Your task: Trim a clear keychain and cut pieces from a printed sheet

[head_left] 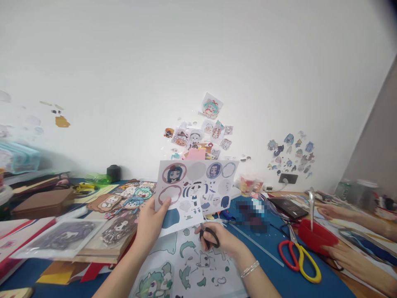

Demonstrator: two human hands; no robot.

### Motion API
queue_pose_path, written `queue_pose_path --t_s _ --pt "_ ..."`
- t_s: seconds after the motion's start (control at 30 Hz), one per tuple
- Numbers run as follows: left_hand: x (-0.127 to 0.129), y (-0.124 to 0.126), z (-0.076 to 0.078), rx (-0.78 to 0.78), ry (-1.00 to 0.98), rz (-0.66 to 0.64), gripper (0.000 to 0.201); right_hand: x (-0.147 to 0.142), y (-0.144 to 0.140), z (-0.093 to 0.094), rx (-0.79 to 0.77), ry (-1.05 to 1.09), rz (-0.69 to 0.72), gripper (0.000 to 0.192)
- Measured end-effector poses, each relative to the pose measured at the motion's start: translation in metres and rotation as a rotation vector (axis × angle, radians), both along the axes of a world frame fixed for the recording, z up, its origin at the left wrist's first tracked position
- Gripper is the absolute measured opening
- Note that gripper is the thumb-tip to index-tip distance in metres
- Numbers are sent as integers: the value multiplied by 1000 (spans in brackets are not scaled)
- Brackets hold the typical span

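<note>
Fingers of the left hand [151,221] pinch the lower left corner of the sticker sheet [195,190], holding it upright above the counter [279,269]. Fingers of the right hand [221,240] are threaded through the black handles of the small scissors [208,236]; blade opening cannot be told. The scissors sit just below the sheet's lower edge, blades pointing up toward it. The sheet's long axis runs left to right. The right hand is nearer that edge. Red-and-yellow scissors [299,256] lie well right of the sheet.
</note>
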State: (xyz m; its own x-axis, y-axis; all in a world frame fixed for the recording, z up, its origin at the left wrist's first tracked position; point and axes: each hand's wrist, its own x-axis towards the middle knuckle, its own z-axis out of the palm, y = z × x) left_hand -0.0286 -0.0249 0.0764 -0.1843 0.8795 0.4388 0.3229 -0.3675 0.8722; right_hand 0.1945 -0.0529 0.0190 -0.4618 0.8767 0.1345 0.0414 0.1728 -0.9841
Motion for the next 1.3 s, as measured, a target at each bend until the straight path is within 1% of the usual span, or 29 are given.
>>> queue_pose_path --t_s 0.07,0.17,0.3,0.43,0.63,0.87,0.97,1.17,1.3 --pt "0 0 0 -18 24 -34 37 4 0 1 18 5 -2 41" --pt "2 -1 -1 -44 10 -107 38 9 0 1 53 58 -42 42" --pt "5 -2 -3 -42 -17 -148 38 12 -1 4 29 94 -41 43" --pt "6 -3 -3 -61 -22 -133 39 14 -4 8 11 78 17 48" --pt "3 -1 -2 -92 -28 -100 42 23 -6 8 -56 31 170 56" --pt "0 3 -4 -60 -14 -52 41 27 -10 11 -78 -32 243 61" --pt "0 3 -4 -62 -6 -54 42 28 -10 12 -67 -11 228 65" --pt "5 -2 -3 -54 17 -100 38 28 -9 13 -37 81 153 55" --pt "8 -4 -4 -58 32 -86 38 31 -11 15 -12 103 150 57"
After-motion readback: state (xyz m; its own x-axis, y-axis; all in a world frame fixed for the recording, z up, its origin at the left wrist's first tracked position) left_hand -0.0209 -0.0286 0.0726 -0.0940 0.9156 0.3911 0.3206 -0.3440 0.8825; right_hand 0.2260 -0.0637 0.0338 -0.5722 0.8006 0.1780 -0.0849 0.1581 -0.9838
